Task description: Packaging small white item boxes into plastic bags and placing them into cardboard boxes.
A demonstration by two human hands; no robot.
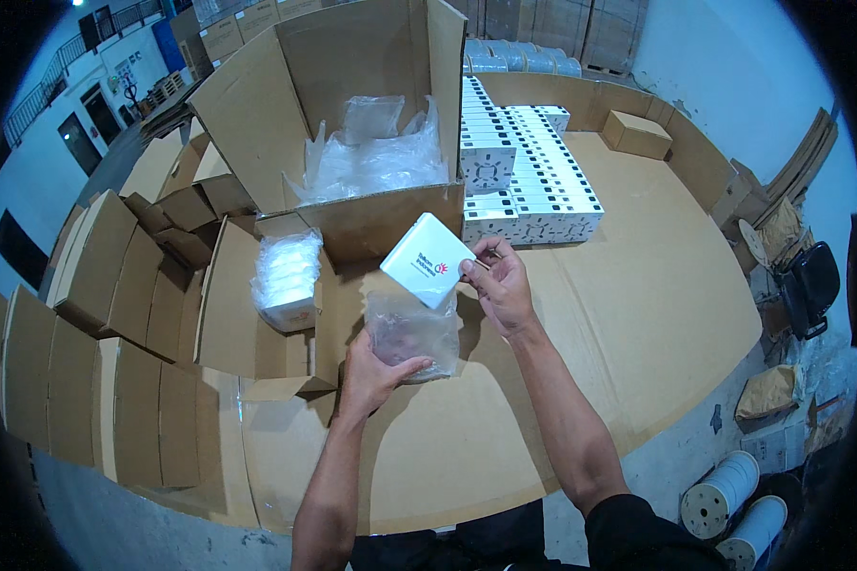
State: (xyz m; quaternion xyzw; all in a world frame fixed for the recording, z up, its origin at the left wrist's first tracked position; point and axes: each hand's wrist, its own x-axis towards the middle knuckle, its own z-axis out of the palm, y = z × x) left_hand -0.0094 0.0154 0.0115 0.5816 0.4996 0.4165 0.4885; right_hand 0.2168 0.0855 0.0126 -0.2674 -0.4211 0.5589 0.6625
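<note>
The right hand [502,293] pinches a flat white square device [417,259] by its right corner, fingers and thumb closed on the edge. The left hand [373,374] grips a clear plastic bag [405,328] just nearer, under the device; whether the device's lowest corner sits inside the bag is hard to tell. To the left, an open narrow cardboard box [227,324] holds a stack of bagged white units [288,271]. Beyond stands a large open carton [362,48] with more clear bags [376,157]. Far right of it, white printed boxes [552,195] stand in rows on the cardboard-covered table [667,276]
</note>
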